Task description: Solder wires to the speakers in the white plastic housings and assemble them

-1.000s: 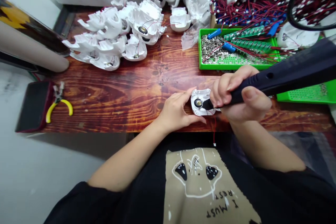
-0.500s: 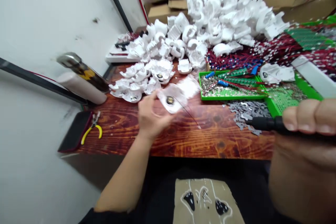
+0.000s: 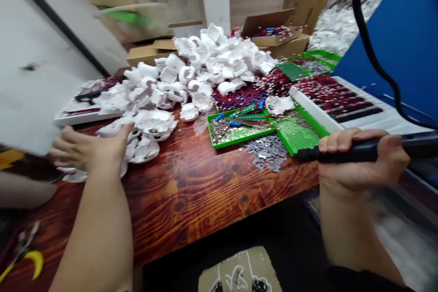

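My left hand (image 3: 91, 148) is over the left end of a group of white plastic shells (image 3: 155, 123), its thumb and fingers apart. Part of this group is hidden behind the hand, and whether the fingertips touch a shell I cannot tell. My right hand (image 3: 359, 155) is wrapped round a black electric screwdriver (image 3: 362, 148), whose tip points left over the table's front part. Small grey metal plates (image 3: 268, 151) lie loose just left of that tip. Beside them stands a green tray (image 3: 239, 139) with small metal parts, green boards and blue pieces.
A tall heap of white shells (image 3: 219, 54) covers the back of the wooden table (image 3: 191, 200). Red-wired parts (image 3: 318, 96) lie at the right. Yellow-handled pliers (image 3: 34, 262) are at the lower left. A black cable (image 3: 369, 45) hangs at the right.
My left hand has let go of the shell with a round metal piece and wire, and moved left to the shell group. The view has swung right; my right hand still grips the screwdriver.
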Motion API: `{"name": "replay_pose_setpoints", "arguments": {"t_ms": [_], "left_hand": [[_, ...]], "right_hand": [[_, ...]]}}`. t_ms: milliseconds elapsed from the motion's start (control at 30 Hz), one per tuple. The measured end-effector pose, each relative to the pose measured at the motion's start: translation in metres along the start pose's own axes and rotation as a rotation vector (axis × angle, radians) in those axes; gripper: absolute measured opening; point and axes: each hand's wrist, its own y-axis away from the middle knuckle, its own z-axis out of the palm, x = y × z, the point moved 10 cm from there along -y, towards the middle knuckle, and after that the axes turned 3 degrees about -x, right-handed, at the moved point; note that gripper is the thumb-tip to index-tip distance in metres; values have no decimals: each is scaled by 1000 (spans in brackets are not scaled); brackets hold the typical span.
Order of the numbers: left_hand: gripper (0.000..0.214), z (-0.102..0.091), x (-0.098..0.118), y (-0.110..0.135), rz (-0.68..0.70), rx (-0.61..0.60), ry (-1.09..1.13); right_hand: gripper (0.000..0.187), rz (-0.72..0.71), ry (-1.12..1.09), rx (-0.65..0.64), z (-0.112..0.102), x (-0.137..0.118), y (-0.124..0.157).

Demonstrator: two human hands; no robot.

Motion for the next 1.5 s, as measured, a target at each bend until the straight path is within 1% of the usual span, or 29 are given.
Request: {"name": "replay_pose_setpoints", "arguments": {"t_ms": [67,133,167,233,267,333,400,500,567,600,667,700,767,833,867,933,1000,1067,1133,1200,1233,1300,1400,1500], "left_hand": [[46,47,58,-24,102,-26,43],[42,101,118,-44,181,-97,42],[39,126,143,-53,202,-139,16],[33,171,182,-71,221,-210,-69],[32,188,197,-81,232,-220,-86],[32,215,218,-100,249,-234,-114],[30,239,232,-118,266,-265,-139],[22,270,242,-137,276,-335,-178],[19,280,244,-144,272,-352,-189],[18,280,245,-146,274,-345,-188],[19,271,248,-148,293,-303,-174],[21,262,250,-149,306,-274,-165],[25,237,249,-152,323,-212,-154],[29,203,241,-154,333,-127,-138],[29,181,234,-153,341,-66,-123],[27,130,214,-140,371,116,-73],[25,81,185,-112,384,272,-58],[22,42,151,-74,370,355,-78],[21,13,119,-29,334,391,-104],[25,-5,93,19,299,393,-121],[25,-8,81,41,268,373,-114],[21,-3,60,80,198,266,-19],[15,24,39,126,71,78,172],[9,51,35,156,-29,-38,314]], "right_hand": [[29,-68,17,33,-14,-13,-9],[34,-126,31,47,-24,-23,-14],[35,-141,35,43,-26,-26,-15],[34,-139,29,17,-26,-30,-14],[32,-129,20,-1,-26,-31,-13],[28,-114,11,-33,-26,-34,-10],[26,-110,20,-58,-29,-38,-7],[21,-116,65,-77,-38,-43,-5],[18,-142,93,-70,-45,-47,-5],[18,-157,101,-63,-47,-49,-6],[19,-186,110,-46,-49,-48,-9],[19,-200,111,-39,-48,-47,-11],[17,-231,118,-27,-44,-41,-15],[14,-263,122,-13,-37,-33,-16],[13,-270,119,-6,-33,-27,-17],[13,-248,108,5,-21,-12,-17],[17,-177,92,-6,-5,10,-16],[22,-85,79,-45,16,37,-14],[26,-5,71,-99,39,67,-11],[29,60,75,-156,63,97,-7],[30,87,79,-183,75,111,-4],[33,134,89,-238,99,138,3],[36,182,108,-307,131,167,15],[39,203,129,-343,156,186,25]]}}
